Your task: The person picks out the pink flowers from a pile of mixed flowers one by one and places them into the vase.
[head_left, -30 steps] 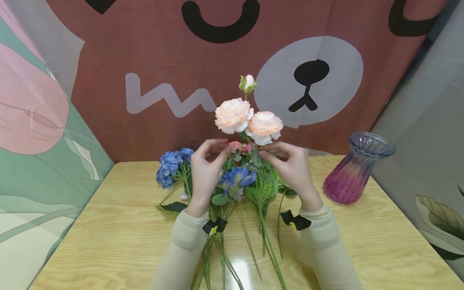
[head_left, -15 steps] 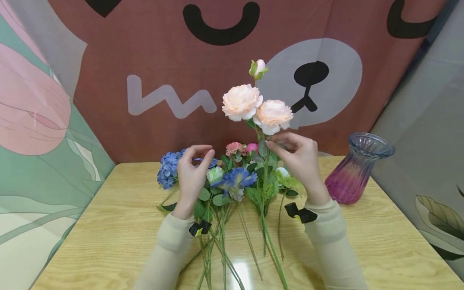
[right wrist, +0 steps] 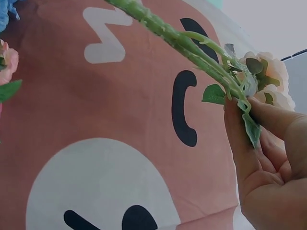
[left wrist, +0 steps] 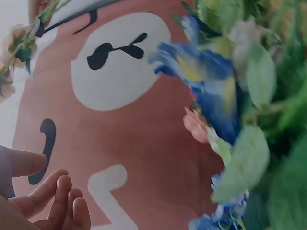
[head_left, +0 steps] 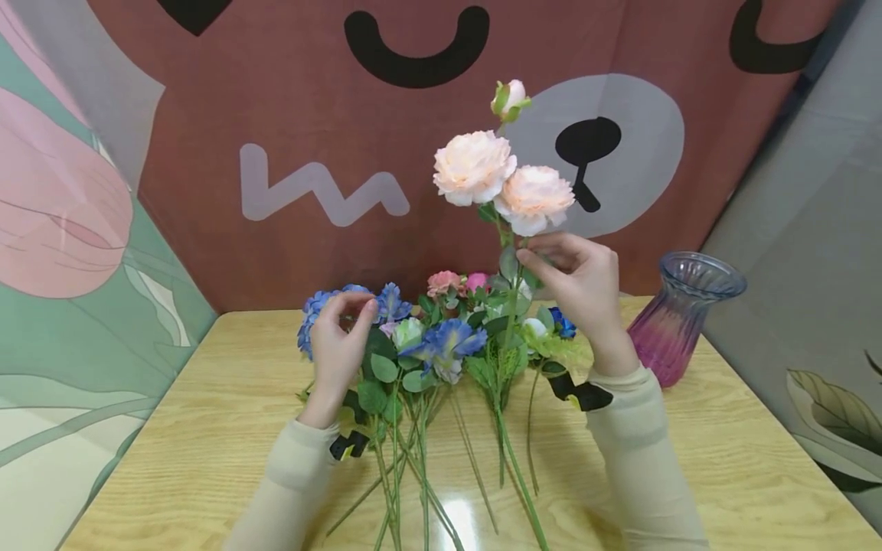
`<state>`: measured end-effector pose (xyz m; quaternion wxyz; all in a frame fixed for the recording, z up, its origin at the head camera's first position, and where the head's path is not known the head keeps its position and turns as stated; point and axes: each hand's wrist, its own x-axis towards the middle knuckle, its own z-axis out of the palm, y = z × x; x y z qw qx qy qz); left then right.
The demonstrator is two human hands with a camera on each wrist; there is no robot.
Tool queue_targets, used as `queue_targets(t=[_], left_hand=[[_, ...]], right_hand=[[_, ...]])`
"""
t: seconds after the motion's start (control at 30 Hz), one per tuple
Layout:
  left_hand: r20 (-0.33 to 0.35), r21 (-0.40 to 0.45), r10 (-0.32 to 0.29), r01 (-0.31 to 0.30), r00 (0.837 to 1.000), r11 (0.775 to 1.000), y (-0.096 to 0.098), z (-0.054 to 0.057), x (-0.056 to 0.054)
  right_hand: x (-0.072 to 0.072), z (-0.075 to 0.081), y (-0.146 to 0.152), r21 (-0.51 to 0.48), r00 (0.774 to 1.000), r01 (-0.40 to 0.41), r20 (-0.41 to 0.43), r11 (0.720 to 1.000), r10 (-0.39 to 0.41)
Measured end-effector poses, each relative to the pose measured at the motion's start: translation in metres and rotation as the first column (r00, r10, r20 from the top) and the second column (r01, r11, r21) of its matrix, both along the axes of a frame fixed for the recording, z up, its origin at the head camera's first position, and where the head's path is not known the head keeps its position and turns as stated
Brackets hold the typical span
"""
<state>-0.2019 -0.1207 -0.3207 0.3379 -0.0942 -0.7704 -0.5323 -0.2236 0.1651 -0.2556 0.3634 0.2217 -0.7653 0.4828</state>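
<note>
My right hand (head_left: 584, 287) pinches the green stem (right wrist: 192, 55) of a pale peach artificial peony spray (head_left: 475, 168) just below its blooms, between thumb and fingertips. The spray has two full blooms and a bud at the top, raised in front of the backdrop. In the right wrist view, small green leaves hang beside the fingers. My left hand (head_left: 339, 348) holds nothing; its fingers are loosely bent, thumb apart from them in the left wrist view. It is over the left side of the flower pile, in front of blue hydrangeas (head_left: 311, 325).
Other artificial flowers lie on the wooden table (head_left: 207, 428): a blue iris (head_left: 451, 340), a coral-pink bloom (head_left: 443, 283), leafy greens and long stems pointing toward me. A ribbed blue-to-magenta glass vase (head_left: 678, 317) stands at right. A bear-print backdrop (head_left: 310, 99) rises behind.
The right hand has raised the peony spray upward and rightward. The left hand has left the spray and moved left and down, toward the hydrangeas.
</note>
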Motion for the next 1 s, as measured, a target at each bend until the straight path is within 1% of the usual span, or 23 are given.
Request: queue_targets(t=[0.1, 0.13, 0.17, 0.3, 0.37, 0.47, 0.53, 0.7, 0.9, 1.0], left_hand=[[-0.016, -0.036, 0.025, -0.025, 1.0, 0.999, -0.007, -0.003, 0.002], [-0.022, -0.052, 0.036, -0.038, 0.999, 0.998, -0.009, -0.006, 0.001], [-0.026, -0.056, 0.043, -0.045, 0.999, 0.997, -0.012, -0.008, 0.001], [-0.01, -0.047, 0.05, -0.051, 0.999, 0.998, -0.02, -0.013, -0.001], [-0.003, -0.042, 0.045, -0.045, 0.999, 0.998, -0.027, -0.021, -0.006], [0.021, -0.066, 0.057, -0.056, 0.998, 0.996, -0.038, -0.035, -0.013], [0.029, -0.084, 0.063, -0.06, 0.998, 0.995, -0.044, -0.041, -0.016], [0.036, -0.131, 0.086, -0.081, 0.996, 0.988, -0.053, -0.045, -0.016], [0.047, -0.175, 0.141, -0.131, 0.989, 0.976, -0.066, -0.051, -0.017], [0.03, -0.198, 0.173, -0.164, 0.984, 0.966, -0.074, -0.053, -0.017]], right_hand=[[0.0, 0.004, 0.003, -0.012, 1.0, 0.006, -0.01, 1.0, -0.006], [0.0, 0.005, 0.005, -0.017, 1.0, 0.003, -0.013, 1.0, -0.003], [0.0, 0.007, 0.006, -0.017, 1.0, 0.005, -0.019, 1.0, -0.005], [0.001, 0.012, 0.012, -0.022, 1.0, 0.009, -0.029, 1.0, -0.009], [0.002, 0.015, 0.016, -0.021, 0.999, 0.018, -0.036, 1.0, -0.018], [0.001, 0.019, 0.022, -0.028, 0.998, 0.039, -0.039, 0.999, -0.04], [0.004, 0.025, 0.024, -0.029, 0.997, 0.056, -0.044, 0.998, -0.058], [0.005, 0.035, 0.031, -0.035, 0.993, 0.093, -0.066, 0.995, -0.095], [-0.004, 0.042, 0.05, -0.044, 0.989, 0.112, -0.092, 0.993, -0.116], [-0.006, 0.05, 0.059, -0.076, 0.99, 0.111, -0.083, 0.991, -0.117]])
